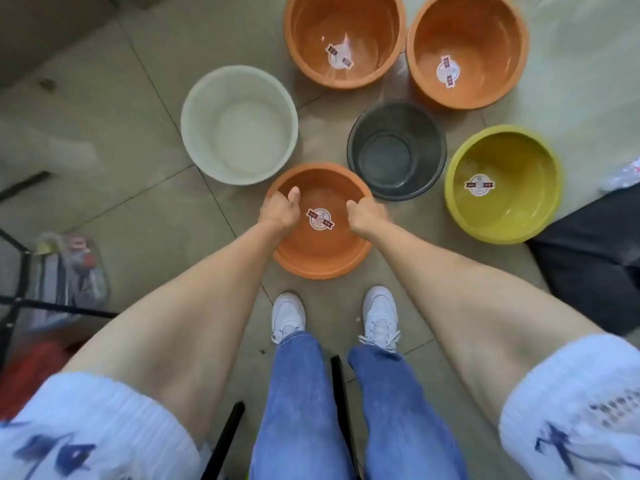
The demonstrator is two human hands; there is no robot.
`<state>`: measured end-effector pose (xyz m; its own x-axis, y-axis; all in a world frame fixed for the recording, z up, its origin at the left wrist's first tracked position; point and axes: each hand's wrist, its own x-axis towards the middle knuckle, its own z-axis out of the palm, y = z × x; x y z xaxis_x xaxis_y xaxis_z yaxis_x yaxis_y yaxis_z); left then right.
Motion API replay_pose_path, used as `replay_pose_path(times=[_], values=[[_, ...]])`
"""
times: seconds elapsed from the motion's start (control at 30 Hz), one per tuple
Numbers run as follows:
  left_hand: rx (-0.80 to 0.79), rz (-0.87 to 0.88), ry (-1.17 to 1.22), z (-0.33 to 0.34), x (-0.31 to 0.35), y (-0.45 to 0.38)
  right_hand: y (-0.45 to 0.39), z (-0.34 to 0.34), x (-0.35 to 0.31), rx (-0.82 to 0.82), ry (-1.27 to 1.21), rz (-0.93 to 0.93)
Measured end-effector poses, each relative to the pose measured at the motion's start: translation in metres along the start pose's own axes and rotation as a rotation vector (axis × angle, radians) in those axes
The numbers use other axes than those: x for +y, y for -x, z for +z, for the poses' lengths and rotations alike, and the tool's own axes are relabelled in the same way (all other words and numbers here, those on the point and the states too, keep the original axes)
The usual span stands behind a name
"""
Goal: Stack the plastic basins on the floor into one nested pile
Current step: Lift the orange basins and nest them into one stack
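Observation:
Several plastic basins stand apart on the tiled floor. A small orange basin [320,258] with a round sticker lies just beyond my shoes. My left hand [280,211] grips its left rim, and my right hand [367,214] grips its right rim. Behind it on the left is a white basin [239,124]. A dark grey basin [396,150] sits right behind it, and a yellow-green basin [504,185] stands further right. Two larger orange basins [344,39] [467,50] stand side by side at the back.
A black bag [588,258] lies at the right, touching the yellow-green basin. At the left a black metal frame [20,299] holds a clear bag of items [69,271]. A chair's black legs [341,403] stand between my knees. A red object [27,372] lies at the lower left.

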<state>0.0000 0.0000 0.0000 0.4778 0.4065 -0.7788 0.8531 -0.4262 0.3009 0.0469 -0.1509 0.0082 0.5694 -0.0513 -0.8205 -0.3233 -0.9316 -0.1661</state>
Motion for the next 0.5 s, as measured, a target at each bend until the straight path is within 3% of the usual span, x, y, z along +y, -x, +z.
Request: replay_pose_path(times=[0.2, 0.5], values=[[0.09, -0.172, 0.148, 0.042, -0.04, -0.065, -0.072, 0.041, 0.022, 0.034, -0.172, 0.195], [0.231, -0.407, 0.225, 0.085, -0.065, -0.122, -0.137, 0.067, 0.037, 0.059, -0.272, 0.266]])
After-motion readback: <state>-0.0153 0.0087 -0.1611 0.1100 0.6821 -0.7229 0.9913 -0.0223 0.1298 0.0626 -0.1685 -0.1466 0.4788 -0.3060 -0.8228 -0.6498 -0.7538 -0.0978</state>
